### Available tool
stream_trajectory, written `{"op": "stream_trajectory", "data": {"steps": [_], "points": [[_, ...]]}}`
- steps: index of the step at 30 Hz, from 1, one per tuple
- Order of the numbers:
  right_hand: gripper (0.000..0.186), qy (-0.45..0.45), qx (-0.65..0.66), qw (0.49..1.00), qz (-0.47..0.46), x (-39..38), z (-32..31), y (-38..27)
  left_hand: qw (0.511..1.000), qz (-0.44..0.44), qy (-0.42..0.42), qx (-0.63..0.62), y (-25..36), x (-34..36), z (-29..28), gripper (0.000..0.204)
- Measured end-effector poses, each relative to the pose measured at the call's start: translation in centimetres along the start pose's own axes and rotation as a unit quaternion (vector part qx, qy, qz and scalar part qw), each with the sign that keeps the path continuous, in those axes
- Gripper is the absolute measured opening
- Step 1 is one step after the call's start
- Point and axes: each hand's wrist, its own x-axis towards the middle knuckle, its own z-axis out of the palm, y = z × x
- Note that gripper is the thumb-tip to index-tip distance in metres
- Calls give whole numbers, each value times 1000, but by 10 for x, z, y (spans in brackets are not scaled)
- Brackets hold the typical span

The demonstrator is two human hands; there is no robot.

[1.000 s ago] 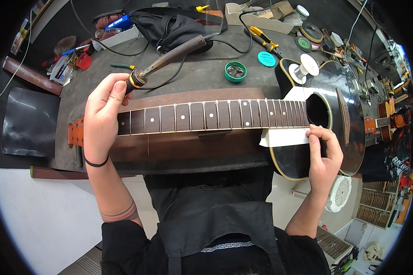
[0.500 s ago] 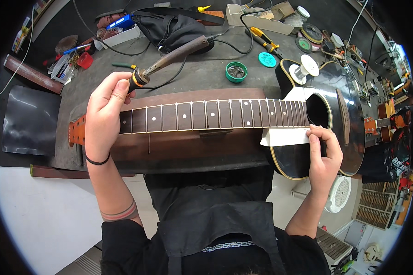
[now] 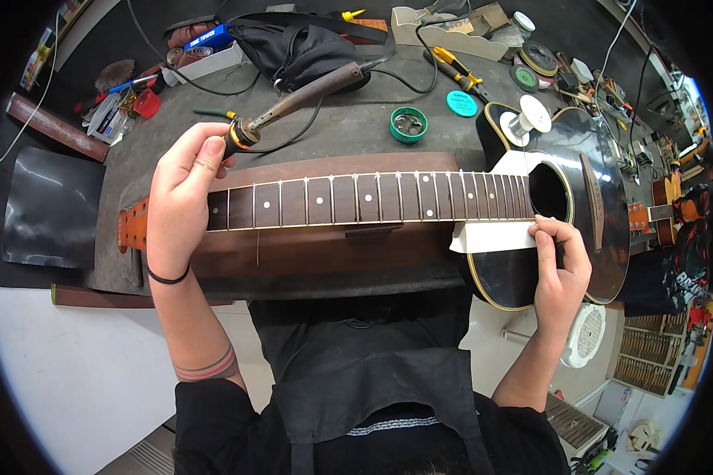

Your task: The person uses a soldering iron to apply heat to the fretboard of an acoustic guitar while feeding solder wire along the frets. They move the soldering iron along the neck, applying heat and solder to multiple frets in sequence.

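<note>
My left hand grips the dark handle of a soldering iron, whose long metal shaft points up and right. Beneath that hand lies the fretboard of a black acoustic guitar, with an orange headstock at left. My right hand is pinched at the fretboard's soundhole end, beside white masking paper; what it pinches is too small to make out. A thin strand runs toward it from a white spool on the guitar body. A green round tin sits behind the neck.
A brown padded support lies under the neck. Behind are a black bag, yellow-handled pliers, cables, sanding discs and small tools. A dark glossy sheet is at left, another guitar at right, a white fan below.
</note>
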Motion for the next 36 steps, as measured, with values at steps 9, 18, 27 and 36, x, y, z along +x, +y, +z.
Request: {"op": "stream_trajectory", "data": {"steps": [9,18,27,36], "points": [[4,-20,-40,998,-44,3,-4,7,1000,5,12,-1,0,0,1,28],[6,-27,-25,998,-56,2,-3,8,1000,1,14,8,0,0,2,27],[15,-41,5,999,-14,2,-5,5,1000,1,21,3,-2,0,3,27],[17,-18,83,996,-20,20,-19,6,1000,1,15,-1,-5,4,1,28]]}}
